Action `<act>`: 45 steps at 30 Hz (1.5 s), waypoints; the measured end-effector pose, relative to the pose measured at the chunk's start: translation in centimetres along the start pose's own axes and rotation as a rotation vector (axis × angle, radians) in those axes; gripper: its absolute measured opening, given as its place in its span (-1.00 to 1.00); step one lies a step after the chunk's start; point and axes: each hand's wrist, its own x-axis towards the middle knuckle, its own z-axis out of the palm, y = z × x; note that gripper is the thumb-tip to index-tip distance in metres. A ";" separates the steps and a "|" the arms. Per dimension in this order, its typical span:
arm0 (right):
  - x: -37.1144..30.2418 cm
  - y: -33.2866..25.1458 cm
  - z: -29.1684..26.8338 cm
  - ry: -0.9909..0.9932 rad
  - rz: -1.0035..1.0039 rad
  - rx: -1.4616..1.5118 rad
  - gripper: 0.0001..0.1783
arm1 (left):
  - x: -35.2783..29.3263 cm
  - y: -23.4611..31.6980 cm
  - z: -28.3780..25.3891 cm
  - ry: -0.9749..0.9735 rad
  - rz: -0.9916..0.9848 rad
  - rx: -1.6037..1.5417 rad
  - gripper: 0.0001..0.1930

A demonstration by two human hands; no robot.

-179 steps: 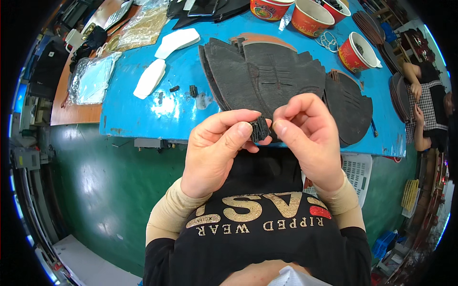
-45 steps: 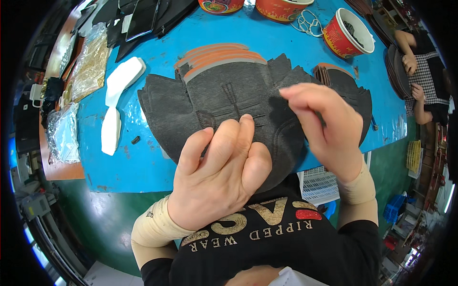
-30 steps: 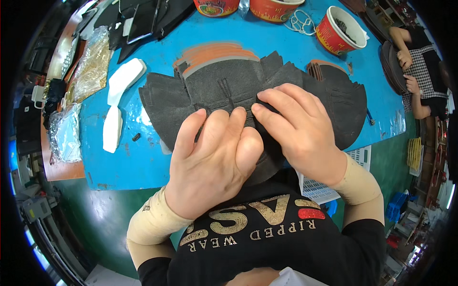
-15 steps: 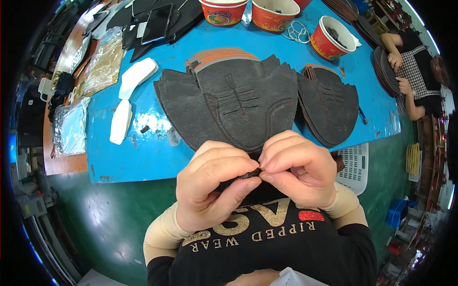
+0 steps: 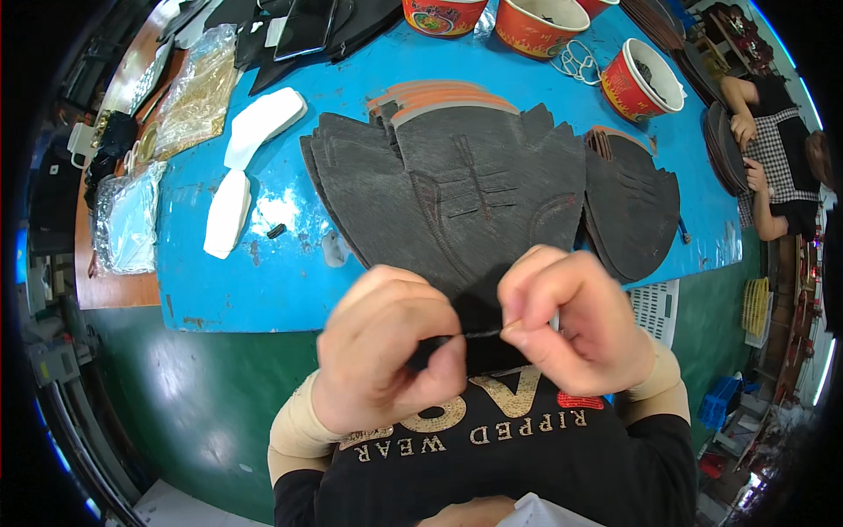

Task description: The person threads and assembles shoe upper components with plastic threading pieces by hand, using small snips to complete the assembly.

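Pinching thin dark strip [image 5: 482, 334], left hand [image 5: 378, 342] and right hand [image 5: 593, 325], near stacked black pieces [image 5: 496, 224].

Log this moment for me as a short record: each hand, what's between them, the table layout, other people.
Left hand: fingers curled, fingertips pinching a thin strand; blurred
Right hand: pinching the strand's other visible end
Strand colour: too blurred to tell
Beyond hands: large stack of black leather-like pieces, a smaller stack to its right
Left on table: two white cut-outs, small black strip
Far side: smartphone, red paper tubs
Surface: blue tabletop
Other person: at right, checked apron
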 end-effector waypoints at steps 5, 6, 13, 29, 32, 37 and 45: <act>3.7 2.5 -2.2 0.125 -0.213 -0.588 -0.69 | 0.4 -1.1 -0.7 0.060 0.030 0.296 -0.72; 4.2 2.9 -2.4 0.089 -0.264 -0.658 -0.67 | 0.6 -1.2 -0.6 0.052 0.051 0.412 -0.71; 5.5 4.0 -2.7 -0.007 -0.322 -0.782 -0.66 | 0.2 -1.5 -0.2 -0.034 -0.013 0.472 -0.69; 5.5 3.9 -2.5 -0.016 -0.320 -0.763 -0.64 | 1.5 -1.5 0.2 -0.127 0.015 0.619 -0.69; 5.4 3.7 -2.7 -0.003 -0.330 -0.755 -0.66 | 1.6 -1.5 0.4 -0.140 0.017 0.641 -0.69; 4.7 3.4 -3.6 0.306 -0.223 -0.553 -0.79 | 1.4 -1.4 0.3 -0.155 -0.008 0.657 -0.70; 4.2 3.5 -2.8 0.092 -0.280 -0.860 -0.63 | 1.6 -1.3 0.2 -0.180 -0.038 0.659 -0.72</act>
